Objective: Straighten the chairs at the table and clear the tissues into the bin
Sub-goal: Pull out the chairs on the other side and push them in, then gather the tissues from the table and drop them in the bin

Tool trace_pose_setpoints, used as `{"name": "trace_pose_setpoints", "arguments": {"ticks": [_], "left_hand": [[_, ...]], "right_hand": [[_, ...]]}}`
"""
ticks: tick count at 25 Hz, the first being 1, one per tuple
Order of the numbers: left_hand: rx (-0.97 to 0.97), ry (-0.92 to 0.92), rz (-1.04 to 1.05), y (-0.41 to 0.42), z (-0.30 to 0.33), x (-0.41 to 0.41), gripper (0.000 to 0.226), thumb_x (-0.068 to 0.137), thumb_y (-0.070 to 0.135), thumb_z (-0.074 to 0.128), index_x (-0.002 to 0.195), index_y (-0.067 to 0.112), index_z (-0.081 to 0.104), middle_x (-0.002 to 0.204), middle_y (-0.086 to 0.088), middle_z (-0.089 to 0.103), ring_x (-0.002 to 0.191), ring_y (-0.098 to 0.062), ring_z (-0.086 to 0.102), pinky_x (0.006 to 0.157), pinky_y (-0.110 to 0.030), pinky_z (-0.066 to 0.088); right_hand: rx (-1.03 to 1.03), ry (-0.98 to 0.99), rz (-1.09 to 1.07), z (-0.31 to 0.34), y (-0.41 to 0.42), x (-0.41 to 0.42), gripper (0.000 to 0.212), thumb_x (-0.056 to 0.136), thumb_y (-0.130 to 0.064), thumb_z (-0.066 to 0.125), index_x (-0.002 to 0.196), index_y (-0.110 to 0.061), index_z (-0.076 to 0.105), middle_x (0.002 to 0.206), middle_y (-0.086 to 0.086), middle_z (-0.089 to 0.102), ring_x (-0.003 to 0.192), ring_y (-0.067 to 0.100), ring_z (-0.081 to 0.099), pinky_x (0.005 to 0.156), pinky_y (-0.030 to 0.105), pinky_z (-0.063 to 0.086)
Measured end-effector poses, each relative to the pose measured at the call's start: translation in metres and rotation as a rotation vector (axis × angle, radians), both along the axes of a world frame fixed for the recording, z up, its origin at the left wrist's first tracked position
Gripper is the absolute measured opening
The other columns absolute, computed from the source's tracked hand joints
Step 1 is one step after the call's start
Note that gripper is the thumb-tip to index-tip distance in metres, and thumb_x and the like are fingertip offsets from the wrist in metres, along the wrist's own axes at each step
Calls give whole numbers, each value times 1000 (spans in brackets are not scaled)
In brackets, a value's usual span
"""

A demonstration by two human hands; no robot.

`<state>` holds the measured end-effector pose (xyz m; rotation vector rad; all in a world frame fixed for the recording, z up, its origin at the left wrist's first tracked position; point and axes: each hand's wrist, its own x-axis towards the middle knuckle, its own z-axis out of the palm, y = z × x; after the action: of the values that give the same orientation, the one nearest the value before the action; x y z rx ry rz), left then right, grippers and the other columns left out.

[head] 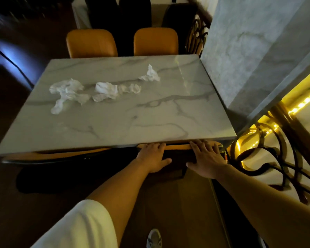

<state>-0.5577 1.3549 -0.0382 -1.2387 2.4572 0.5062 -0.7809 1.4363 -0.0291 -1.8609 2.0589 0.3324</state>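
Observation:
Several crumpled white tissues lie on the marble table [125,120]: a large one [68,92] at the left, two in the middle [106,90] [131,88], and one further back [151,74]. Two orange chairs [91,43] [156,41] stand at the far side. On the near side, the right orange chair [177,146] is tucked under the table edge. My left hand [152,156] and my right hand [206,158] both hold the top of its backrest, fingers over the far edge. The near left chair [61,155] also sits under the edge. No bin is in view.
A marble pillar [249,51] stands close against the table's right side. An ornate metal railing [268,158] with a lit LED strip [301,104] runs along the right. Dark chairs [134,13] and another table stand behind. Dark floor lies to the left.

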Motion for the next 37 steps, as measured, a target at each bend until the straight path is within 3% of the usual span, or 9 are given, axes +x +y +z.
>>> {"name": "trace_pose_setpoints", "arguments": {"ticks": [3, 8, 13, 20, 26, 37], "left_hand": [[27, 9, 79, 26, 23, 21, 86, 97, 71, 29, 161, 18, 7, 168, -10, 10, 153, -29, 12, 122, -51, 18], [-4, -24, 304, 98, 55, 63, 91, 92, 79, 25, 161, 21, 9, 168, -9, 9, 154, -29, 10, 123, -54, 15], [-72, -77, 457, 172, 65, 112, 91, 91, 80, 22, 161, 23, 9, 169, -7, 2, 155, -28, 0, 123, -56, 2], [-19, -61, 685, 247, 64, 191, 88, 91, 79, 25, 160, 26, 10, 169, -7, 2, 154, -29, -1, 123, -57, 2], [41, -32, 822, 274, 43, 279, 88, 90, 79, 26, 159, 26, 14, 168, -9, 9, 154, -30, 5, 122, -59, 7], [112, -8, 934, 249, 9, 495, 87, 91, 78, 25, 159, 24, 15, 168, -9, 10, 154, -30, 5, 122, -60, 9]], "right_hand": [[1, -18, 30, 13, 21, 20, 95, 92, -78, 33, 163, -27, -4, 171, 7, -11, 155, 34, -14, 123, 58, -7], [-14, -41, 142, 36, 55, 55, 88, 92, -81, 19, 161, -34, -10, 169, 6, -17, 154, 35, -19, 122, 60, -10], [1, -44, 263, 50, 86, 94, 86, 94, -79, 19, 162, -34, -9, 169, 5, -19, 154, 37, -18, 121, 61, -11], [39, -36, 427, 42, 120, 174, 86, 94, -79, 19, 162, -34, -6, 170, 6, -16, 153, 37, -19, 121, 62, -10], [119, -10, 525, 25, 126, 265, 85, 95, -77, 22, 162, -32, -4, 170, 7, -15, 153, 37, -19, 121, 62, -11], [166, -44, 584, -2, 84, 497, 82, 96, -76, 18, 162, -33, -2, 170, 5, -15, 153, 34, -21, 121, 61, -14]]}}
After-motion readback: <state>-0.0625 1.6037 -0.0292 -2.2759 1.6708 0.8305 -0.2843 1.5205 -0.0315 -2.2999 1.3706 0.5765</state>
